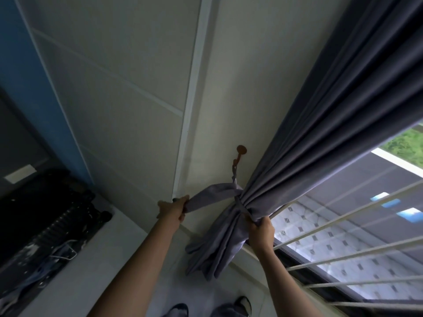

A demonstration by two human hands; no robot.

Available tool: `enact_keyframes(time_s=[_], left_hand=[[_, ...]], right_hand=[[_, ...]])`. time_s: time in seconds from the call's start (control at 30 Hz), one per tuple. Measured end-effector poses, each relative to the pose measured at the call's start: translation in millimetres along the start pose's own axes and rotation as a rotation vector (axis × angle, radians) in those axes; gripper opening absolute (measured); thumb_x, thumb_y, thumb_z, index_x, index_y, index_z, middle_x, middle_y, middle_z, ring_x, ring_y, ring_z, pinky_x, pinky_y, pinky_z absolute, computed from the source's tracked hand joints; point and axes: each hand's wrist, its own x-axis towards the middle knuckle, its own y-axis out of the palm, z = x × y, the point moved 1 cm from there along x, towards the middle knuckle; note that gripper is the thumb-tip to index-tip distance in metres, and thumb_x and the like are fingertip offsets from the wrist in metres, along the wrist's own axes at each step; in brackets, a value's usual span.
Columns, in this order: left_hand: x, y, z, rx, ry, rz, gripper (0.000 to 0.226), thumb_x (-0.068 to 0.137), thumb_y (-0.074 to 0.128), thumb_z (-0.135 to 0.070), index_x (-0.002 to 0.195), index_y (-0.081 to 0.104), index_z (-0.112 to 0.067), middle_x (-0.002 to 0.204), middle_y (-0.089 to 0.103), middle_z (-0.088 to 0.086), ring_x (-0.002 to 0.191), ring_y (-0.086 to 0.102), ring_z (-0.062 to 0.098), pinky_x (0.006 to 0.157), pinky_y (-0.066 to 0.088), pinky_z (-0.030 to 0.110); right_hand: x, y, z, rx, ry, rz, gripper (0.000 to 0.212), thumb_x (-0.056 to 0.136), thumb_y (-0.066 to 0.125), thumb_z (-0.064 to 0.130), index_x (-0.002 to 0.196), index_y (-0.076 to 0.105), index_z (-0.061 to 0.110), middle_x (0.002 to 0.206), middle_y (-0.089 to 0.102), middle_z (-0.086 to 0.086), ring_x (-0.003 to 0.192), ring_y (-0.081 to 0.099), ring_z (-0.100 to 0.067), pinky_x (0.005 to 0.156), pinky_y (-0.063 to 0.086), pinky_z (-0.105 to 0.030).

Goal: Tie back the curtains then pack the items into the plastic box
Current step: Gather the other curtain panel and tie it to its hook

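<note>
Both bare hands are closed on grey fabric. The left hand (175, 207) grips the free end of a grey fabric tie-back band (210, 197), pulled out taut to the left. The right hand (261, 232) clutches the gathered folds of the grey-purple pleated curtain (320, 133) just below the band, which wraps its bunched waist. A twisted cord runs up to a round brown wall hook (241, 149) on the cream panelled wall (137, 88). White window bars (343, 239) lie right.

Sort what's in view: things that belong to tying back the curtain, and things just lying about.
In use: curtain, tieback strap, wall hook, left hand, right hand.
Lying about: black appliance, window bars.
</note>
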Motion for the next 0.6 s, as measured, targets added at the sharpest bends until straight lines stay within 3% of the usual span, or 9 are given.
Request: enact_keyframes(time_s=[0.1, 0.17, 0.2, 0.23, 0.27, 0.33, 0.43, 0.53, 0.6], left_hand=[[3.1, 1.6, 9.4, 0.230, -0.008, 0.076, 0.079, 0.072, 0.074, -0.050, 0.126, 0.048, 0.002, 0.123, 0.058, 0.026, 0.051, 0.058, 0.022, 0.032, 0.036, 0.015], [-3.6, 6.2, 8.0, 0.340, -0.012, 0.103, 0.084, 0.081, 0.059, -0.060, 0.137, 0.039, -0.002, 0.133, 0.053, 0.019, 0.079, 0.070, 0.030, 0.036, 0.045, 0.021], [-6.5, 8.6, 7.5, 0.435, 0.012, 0.084, 0.090, 0.083, 0.051, -0.065, 0.145, 0.027, -0.005, 0.143, 0.042, 0.019, 0.102, 0.064, 0.035, 0.052, 0.055, 0.031], [-9.9, 10.3, 7.8, 0.571, 0.067, 0.052, 0.093, 0.084, 0.044, -0.068, 0.149, 0.015, -0.007, 0.150, 0.029, 0.020, 0.120, 0.051, 0.040, 0.078, 0.056, 0.042], [-14.5, 12.1, 9.4, 0.718, 0.148, 0.017, 0.093, 0.087, 0.040, -0.067, 0.151, 0.005, -0.010, 0.155, 0.018, 0.021, 0.132, 0.037, 0.042, 0.098, 0.044, 0.049], [-28.4, 17.9, 14.9, 0.984, 0.392, -0.073, 0.087, 0.091, 0.040, -0.060, 0.152, -0.003, -0.015, 0.158, 0.002, 0.020, 0.142, 0.013, 0.042, 0.111, 0.021, 0.058], [-52.2, 33.9, 15.5, 1.128, 0.943, -0.129, 0.085, 0.089, 0.058, -0.040, 0.152, 0.004, -0.023, 0.158, -0.005, 0.017, 0.145, -0.004, 0.038, 0.113, 0.010, 0.059], [-65.3, 53.2, 11.3, 1.135, 1.379, 0.014, 0.082, 0.082, 0.062, -0.030, 0.151, 0.017, -0.021, 0.158, 0.015, 0.014, 0.145, 0.007, 0.034, 0.112, 0.012, 0.059], [-71.9, 64.7, 9.3, 1.126, 1.495, 0.067, 0.063, 0.085, 0.054, -0.037, 0.142, 0.035, -0.018, 0.144, 0.045, 0.008, 0.140, 0.031, 0.033, 0.111, 0.019, 0.060]], right_hand=[[0.7, -3.4, 0.9, -0.003, 0.008, 0.013, 0.023, 0.087, 0.067, 0.024, 0.086, 0.057, 0.004, 0.077, 0.061, -0.005, 0.074, 0.055, -0.024, 0.054, 0.034, -0.032], [1.1, -5.8, -0.2, -0.010, 0.015, 0.018, 0.024, 0.087, 0.068, 0.025, 0.086, 0.057, 0.004, 0.078, 0.062, -0.006, 0.075, 0.057, -0.025, 0.058, 0.034, -0.031], [1.3, -6.5, -1.1, -0.014, 0.019, 0.022, 0.026, 0.087, 0.068, 0.026, 0.087, 0.057, 0.003, 0.078, 0.063, -0.007, 0.075, 0.057, -0.026, 0.060, 0.035, -0.031], [1.3, -6.8, -1.3, -0.019, 0.022, 0.024, 0.027, 0.087, 0.068, 0.027, 0.087, 0.058, 0.002, 0.078, 0.063, -0.008, 0.076, 0.057, -0.026, 0.061, 0.036, -0.031], [0.9, -6.7, -1.1, -0.024, 0.021, 0.026, 0.028, 0.087, 0.068, 0.027, 0.087, 0.058, 0.001, 0.078, 0.063, -0.009, 0.076, 0.058, -0.027, 0.061, 0.036, -0.031], [-0.8, -5.9, 0.8, -0.028, 0.003, 0.031, 0.029, 0.087, 0.067, 0.027, 0.087, 0.060, -0.001, 0.078, 0.062, -0.008, 0.075, 0.056, -0.027, 0.062, 0.037, -0.032], [-3.2, -4.2, 3.0, -0.028, -0.014, 0.018, 0.029, 0.088, 0.067, 0.026, 0.086, 0.059, -0.002, 0.074, 0.059, -0.006, 0.071, 0.053, -0.026, 0.060, 0.035, -0.032], [-3.8, -3.1, 2.2, -0.022, -0.006, 0.007, 0.025, 0.088, 0.067, 0.025, 0.082, 0.055, 0.003, 0.072, 0.057, -0.003, 0.069, 0.052, -0.025, 0.054, 0.032, -0.028], [-4.2, -2.5, 1.9, -0.024, -0.004, -0.002, 0.026, 0.088, 0.067, 0.024, 0.082, 0.057, 0.000, 0.071, 0.055, -0.002, 0.068, 0.050, -0.025, 0.048, 0.030, -0.019]])
